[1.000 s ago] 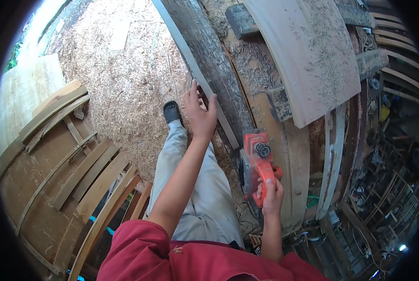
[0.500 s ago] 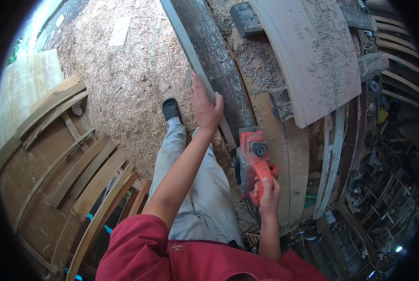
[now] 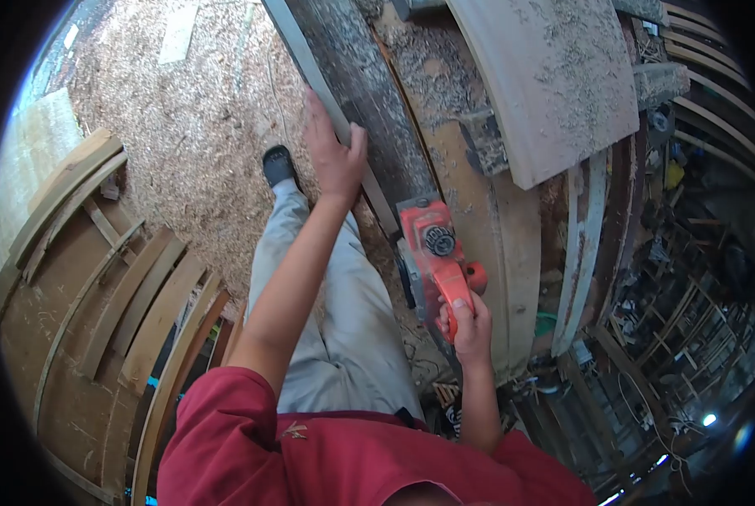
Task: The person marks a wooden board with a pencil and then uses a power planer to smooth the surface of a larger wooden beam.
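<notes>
My right hand (image 3: pixel 468 326) is wrapped around the handle of a red electric planer (image 3: pixel 439 240). The planer has a black round knob on top, and its front end sits by the near end of a long, narrow wooden board (image 3: pixel 300 51). That board stands along the left side of a dark, weathered beam (image 3: pixel 356 80). My left hand (image 3: pixel 337 164) grips the board partway along, fingers down its left side and thumb over the top. The planer's underside is hidden.
On the right, a wide curved plank (image 3: pixel 554 93) is strewn with shavings. Curved wooden pieces (image 3: pixel 128 295) are stacked at the left. Shavings cover the floor (image 3: pixel 183 126) around my sandalled foot (image 3: pixel 278 165). Cluttered scrap (image 3: pixel 672 329) lies at the right.
The whole view has shifted, so the scene sits further left and higher. Both hands keep their holds; the planer stays near the board's near end.
</notes>
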Demonstrator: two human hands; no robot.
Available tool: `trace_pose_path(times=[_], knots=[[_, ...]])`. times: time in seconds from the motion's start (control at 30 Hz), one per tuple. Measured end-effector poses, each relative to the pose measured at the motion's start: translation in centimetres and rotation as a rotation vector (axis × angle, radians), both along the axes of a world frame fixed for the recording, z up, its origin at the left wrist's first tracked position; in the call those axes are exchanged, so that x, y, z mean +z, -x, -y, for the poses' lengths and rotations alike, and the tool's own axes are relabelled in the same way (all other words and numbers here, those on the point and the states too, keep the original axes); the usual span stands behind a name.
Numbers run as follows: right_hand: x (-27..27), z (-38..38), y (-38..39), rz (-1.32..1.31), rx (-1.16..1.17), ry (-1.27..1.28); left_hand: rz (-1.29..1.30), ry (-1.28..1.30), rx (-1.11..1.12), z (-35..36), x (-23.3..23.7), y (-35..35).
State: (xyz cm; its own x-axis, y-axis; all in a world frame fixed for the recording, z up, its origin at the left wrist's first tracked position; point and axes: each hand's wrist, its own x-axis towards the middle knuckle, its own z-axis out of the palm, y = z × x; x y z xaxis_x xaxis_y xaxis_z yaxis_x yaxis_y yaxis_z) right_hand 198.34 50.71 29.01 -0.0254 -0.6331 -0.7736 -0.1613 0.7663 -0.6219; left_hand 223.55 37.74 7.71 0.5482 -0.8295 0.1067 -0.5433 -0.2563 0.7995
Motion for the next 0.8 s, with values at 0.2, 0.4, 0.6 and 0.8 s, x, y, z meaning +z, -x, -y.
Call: trace_pose_path(times=[0.2, 0.4, 0.6, 0.8], knots=[[1.0, -0.4, 0.1, -0.083, 0.191, 0.071, -0.043, 0.067, -0.041, 0.2, -0.2, -0.6], [-0.4, -2.8, 2.4, -0.2, 0.359, 0.102, -0.029, 0.081, -0.051, 0.5, -1.1, -1.1], [-1.9, -2.8, 2.4, -0.224, 0.4, 0.086, -0.212, 0.106, -0.072, 0.4, -0.7, -1.1], [-3.2, -3.0, 2.1, -0.203, 0.391, 0.111, -0.279, 0.048, -0.072, 0.3, -0.8, -1.2]])
